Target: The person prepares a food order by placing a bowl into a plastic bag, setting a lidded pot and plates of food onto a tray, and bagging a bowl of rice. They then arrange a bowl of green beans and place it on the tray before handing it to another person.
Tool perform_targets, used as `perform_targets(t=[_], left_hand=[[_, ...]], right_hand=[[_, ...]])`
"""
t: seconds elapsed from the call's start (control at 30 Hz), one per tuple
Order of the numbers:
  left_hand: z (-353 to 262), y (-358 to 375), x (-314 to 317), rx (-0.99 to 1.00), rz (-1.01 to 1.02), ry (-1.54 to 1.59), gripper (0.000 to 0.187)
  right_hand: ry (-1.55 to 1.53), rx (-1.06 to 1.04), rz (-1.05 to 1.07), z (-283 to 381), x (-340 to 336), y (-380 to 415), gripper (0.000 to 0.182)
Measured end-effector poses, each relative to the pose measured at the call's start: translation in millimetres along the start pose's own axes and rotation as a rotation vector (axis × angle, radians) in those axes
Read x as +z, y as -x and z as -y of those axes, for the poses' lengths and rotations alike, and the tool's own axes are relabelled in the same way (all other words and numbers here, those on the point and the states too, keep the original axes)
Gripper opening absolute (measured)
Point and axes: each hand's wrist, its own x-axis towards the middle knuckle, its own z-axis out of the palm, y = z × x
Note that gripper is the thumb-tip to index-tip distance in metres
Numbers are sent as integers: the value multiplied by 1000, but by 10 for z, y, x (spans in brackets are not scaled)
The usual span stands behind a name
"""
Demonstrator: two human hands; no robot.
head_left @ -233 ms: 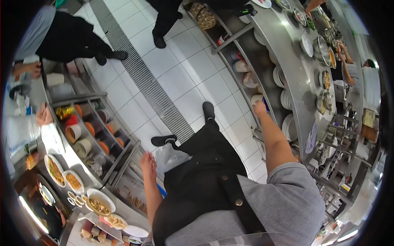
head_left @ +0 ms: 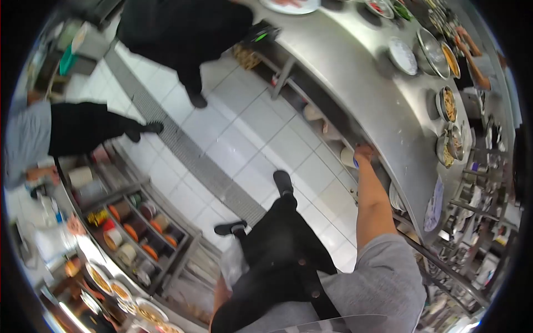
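Observation:
My right hand (head_left: 363, 151) reaches into the shelf under the steel counter, with its fingers curled. It is right beside a white tub (head_left: 348, 157) and a small blue item (head_left: 356, 162); whatever the fingers hold is hidden. My left forearm (head_left: 221, 293) shows low beside my black apron. The left hand itself is hidden, close to a crumpled clear plastic bag (head_left: 234, 262) at my leg.
The steel counter (head_left: 355, 72) carries metal bowls (head_left: 446, 104) of food. Stacked plates (head_left: 396, 195) sit on its shelf. Two people (head_left: 78, 130) in black aprons stand ahead by the floor drain (head_left: 183, 147). Leftward are a rack of containers (head_left: 126, 254) and food plates (head_left: 100, 277).
My view has turned and shifted. My right hand has moved further into the shelf, past the white tub. My left hand has dropped out of sight by the bag. A person ahead is nearer.

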Motion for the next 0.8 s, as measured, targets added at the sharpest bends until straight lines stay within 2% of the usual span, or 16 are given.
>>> perform_targets(t=[0.03, 0.07, 0.13, 0.17, 0.2, 0.23, 0.3, 0.33, 0.4, 0.47, 0.53, 0.57, 0.63, 0.73, 0.8], left_hand=[[413, -32, 220, 219, 21, -100, 32], [345, -269, -31, 245, 9, -137, 32], [165, -479, -424, -548, 197, 625, 21], [76, -458, -561, -959, 281, 1011, 23], [-210, -693, -1014, -968, 260, 973, 23], [-923, -835, -1356, -741, -162, 793, 21], [-1292, -1162, -1579, -678, -343, 739, 20], [-1531, -1297, -1683, -674, -353, 724, 20], [-2121, -1485, -1784, -556, -204, 843, 18], [-2639, -1583, -1651, -464, -128, 734, 20], [-2917, -1629, -1519, -236, 1, 545, 25], [-3041, -1624, -1431, -234, 2, 550, 25], [-3238, -1581, -1280, -80, 76, 417, 29], [-3454, -1454, -1226, -19, 129, 313, 30], [-3412, -1405, -1225, -57, 171, 328, 32]], right_hand=[[-44, 8, -35, -78, -6, -209, 40], [-80, 16, -74, -172, -37, -419, 40], [-131, 21, -132, -395, -27, -737, 40], [-147, 19, -153, -499, -21, -845, 40], [-172, 28, -158, -705, 116, -978, 40], [-191, 20, -166, -752, 260, -1018, 40], [-227, 2, -192, -800, 450, -1045, 39], [-243, -7, -211, -804, 519, -1067, 39], [-271, -32, -260, -772, 600, -1130, 39], [-277, -62, -316, -776, 557, -1149, 39], [-284, -101, -369, -677, 566, -1152, 39], [-283, -124, -397, -619, 554, -1152, 39], [-275, -180, -447, -466, 514, -1117, 39], [-245, -295, -486, -212, 512, -866, 39], [-215, -375, -505, -85, 531, -573, 39]])
